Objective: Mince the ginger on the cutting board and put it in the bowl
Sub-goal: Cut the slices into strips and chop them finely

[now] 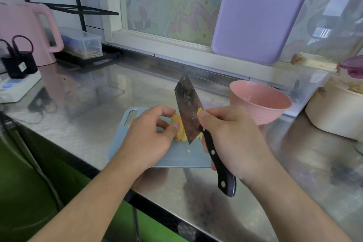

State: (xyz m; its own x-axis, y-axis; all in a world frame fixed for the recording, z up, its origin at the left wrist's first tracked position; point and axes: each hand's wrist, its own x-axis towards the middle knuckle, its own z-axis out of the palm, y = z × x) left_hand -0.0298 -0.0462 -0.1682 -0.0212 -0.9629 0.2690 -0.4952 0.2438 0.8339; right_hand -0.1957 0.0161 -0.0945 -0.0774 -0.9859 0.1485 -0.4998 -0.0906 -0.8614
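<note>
**Ginger under the cleaver, bowl at two o'clock**

On the steel surface (pixel 94 124), dull and reflective, lies a pale blue plastic cutting board (pixel 176 157) with a slot handle at its ten o'clock corner. At its centre sits the yellow ginger (pixel 177 124), partly sliced; one small crumb lies apart at six o'clock. The left hand (pixel 149 135) pinches the ginger with curled fingers. The right hand (pixel 233 139) grips the cleaver (pixel 189 110) by its black riveted handle, broad speckled blade upright against the ginger. A ribbed pink bowl (pixel 259 102) stands at two o'clock, just beside the right hand. A pink kettle (pixel 25 31) is at ten o'clock, a lilac board (pixel 259 12) leans at twelve, and a cream pot (pixel 335 112) sits at three.
</note>
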